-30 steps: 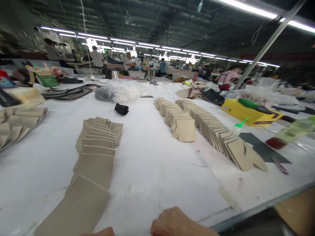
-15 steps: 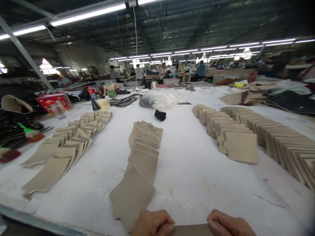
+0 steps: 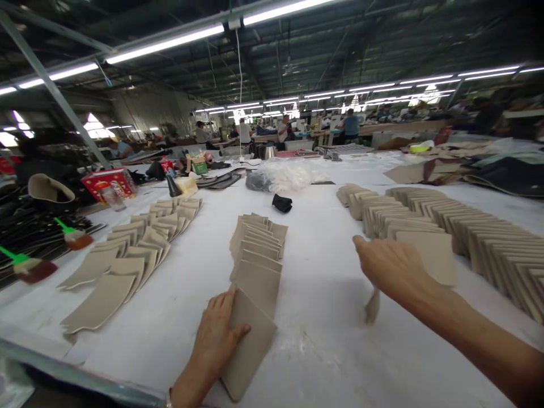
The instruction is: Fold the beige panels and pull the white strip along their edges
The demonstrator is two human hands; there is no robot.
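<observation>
My left hand [image 3: 216,326] lies on the nearest beige cut panel [image 3: 255,334] of the middle row, fingers stretched along its left edge and thumb on its face. That hand is open. My right hand [image 3: 393,263] is closed, above the table just in front of the right-hand stacks. Below it hangs a blurred beige panel [image 3: 373,307], seen nearly edge-on and mostly hidden by the hand. The overlapping middle row [image 3: 257,260] runs away from me. Behind my right hand is the front panel [image 3: 433,255] of a fanned stack, partly covered by the forearm.
Two overlapping rows of panels [image 3: 100,297] lie at the left, and a long fanned row [image 3: 484,243] at the far right. A black crumpled item [image 3: 281,203] and a clear plastic bag [image 3: 284,174] sit farther back. Green-nozzled bottles [image 3: 76,237] stand at the left edge. People work in the background.
Both hands held a panel at the near edge before. My right hand has moved forward and right with a panel; my left has moved left onto the middle row. The view has shifted slightly.
</observation>
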